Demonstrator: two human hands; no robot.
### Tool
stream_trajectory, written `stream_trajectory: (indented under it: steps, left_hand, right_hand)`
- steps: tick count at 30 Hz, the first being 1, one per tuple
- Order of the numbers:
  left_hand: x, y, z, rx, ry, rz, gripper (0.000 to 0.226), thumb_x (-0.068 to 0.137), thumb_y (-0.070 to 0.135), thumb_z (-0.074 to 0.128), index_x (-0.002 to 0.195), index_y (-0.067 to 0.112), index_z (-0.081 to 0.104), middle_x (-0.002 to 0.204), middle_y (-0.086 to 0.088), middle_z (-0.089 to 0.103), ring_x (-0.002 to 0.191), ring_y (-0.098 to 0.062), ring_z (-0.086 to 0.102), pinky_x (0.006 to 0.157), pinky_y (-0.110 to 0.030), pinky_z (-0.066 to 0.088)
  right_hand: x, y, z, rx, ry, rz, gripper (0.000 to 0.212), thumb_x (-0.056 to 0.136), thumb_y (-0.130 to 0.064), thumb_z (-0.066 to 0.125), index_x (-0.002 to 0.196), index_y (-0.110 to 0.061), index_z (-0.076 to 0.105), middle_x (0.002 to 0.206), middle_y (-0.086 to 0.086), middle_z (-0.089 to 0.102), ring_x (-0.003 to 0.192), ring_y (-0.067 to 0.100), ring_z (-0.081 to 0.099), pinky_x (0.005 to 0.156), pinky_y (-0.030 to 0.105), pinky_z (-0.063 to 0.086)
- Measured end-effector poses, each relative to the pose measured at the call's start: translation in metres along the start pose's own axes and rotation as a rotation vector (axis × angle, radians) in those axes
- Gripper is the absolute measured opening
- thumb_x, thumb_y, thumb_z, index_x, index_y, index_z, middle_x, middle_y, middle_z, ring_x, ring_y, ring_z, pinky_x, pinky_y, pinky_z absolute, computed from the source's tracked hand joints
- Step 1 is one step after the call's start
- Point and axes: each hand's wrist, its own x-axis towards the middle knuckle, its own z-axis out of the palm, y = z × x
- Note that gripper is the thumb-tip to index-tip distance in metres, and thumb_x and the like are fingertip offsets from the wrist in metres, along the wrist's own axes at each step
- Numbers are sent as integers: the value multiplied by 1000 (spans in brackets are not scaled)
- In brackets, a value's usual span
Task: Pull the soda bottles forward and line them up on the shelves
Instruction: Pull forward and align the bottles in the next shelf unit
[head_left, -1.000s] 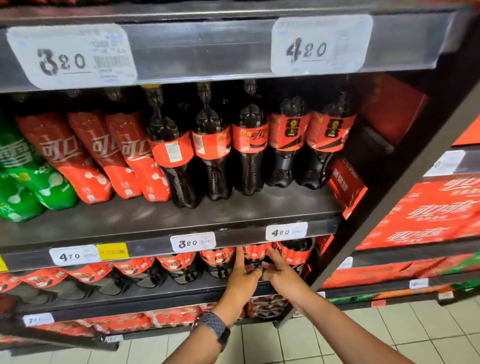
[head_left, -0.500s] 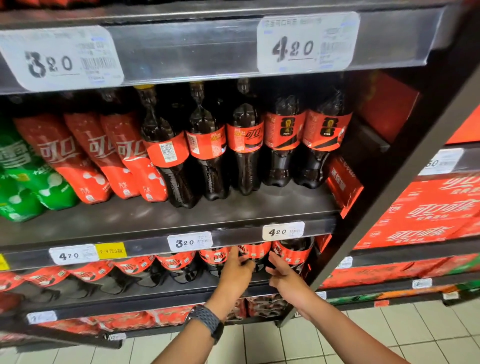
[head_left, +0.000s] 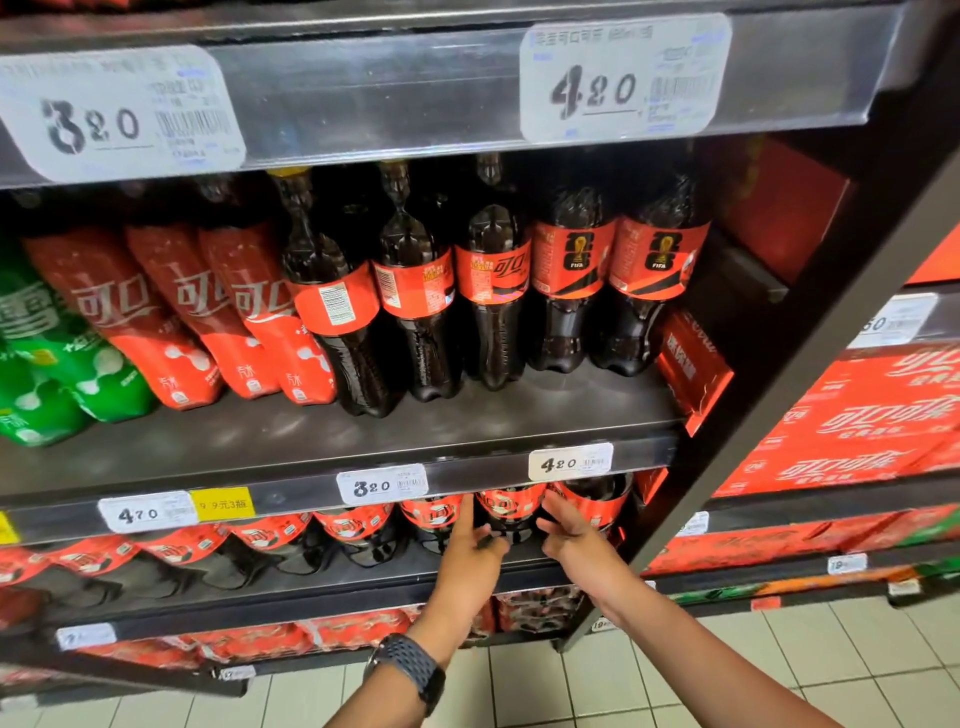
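**Squaring up the row's right end, lower shelf**

The step in hand, as I judge it, is lining up the bottle (head_left: 506, 512) at 6 o'clock of the view, under the tag (head_left: 570, 461) marked 4.20. It stands on the lower shelf (head_left: 332, 584), close to the front edge.

The left hand (head_left: 475, 543) sits at its 8 o'clock, forefinger straight up the flank. Whether the other fingers wrap behind, I cannot tell. The right hand (head_left: 569, 532), at its 4 o'clock, is spread, fingertips toward the neighbour bottle (head_left: 592, 499).

The next move likely calls for a light two-sided nudge, label turned frontward.

The bottles are slick dark plastic, waisted, with glossy red wrap labels. The shelf is dull dark metal.
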Motion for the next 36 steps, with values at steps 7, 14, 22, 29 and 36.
stream_trajectory:
  steps: [7, 14, 22, 29, 36]
  left_hand:
    - [-5, 5, 10, 7, -98, -13, 74, 92, 9, 55, 149, 41, 22, 134, 5, 51, 122, -5, 48, 105, -26, 36]
    - [-5, -3, 33, 73, -219, -29, 45, 93, 3, 48, 124, 36, 53, 120, 13, 56, 116, -11, 53, 103, -34, 44]
    - [3, 11, 50, 145, -259, -36, 70, 93, 13, 50, 147, 45, 20, 130, 1, 52, 85, -6, 57, 66, -13, 48]
    - [-1, 23, 67, 84, -324, 5, 78, 96, -1, 42, 151, 41, 6, 143, -4, 46, 100, 5, 54, 70, -5, 47]
    - [-7, 15, 52, 155, -363, 52, 59, 97, -1, 39, 147, 29, 34, 148, 4, 43, 133, -6, 40, 107, -19, 33]
  right_hand:
    - [2, -8, 2, 37, -96, -16, 78, 88, 12, 40, 151, -30, 21, 145, -13, 36, 135, 10, 36, 114, 36, 31]
    - [-5, 6, -4, 67, -48, 28, 53, 92, 7, 44, 141, -15, 40, 143, 2, 45, 130, 18, 45, 110, 37, 37]
    - [-34, 43, -23, 97, 183, 97, 67, 90, 0, 46, 149, -24, 26, 139, -4, 47, 111, 7, 53, 101, 29, 40]
    - [-32, 27, -27, 172, 144, 39, 73, 94, 1, 41, 153, -30, 11, 152, 2, 33, 139, 12, 31, 109, 26, 28]
    - [-27, 17, -36, 132, 209, -27, 70, 93, 4, 41, 151, -30, 21, 142, -5, 47, 124, 5, 45, 108, 26, 33]
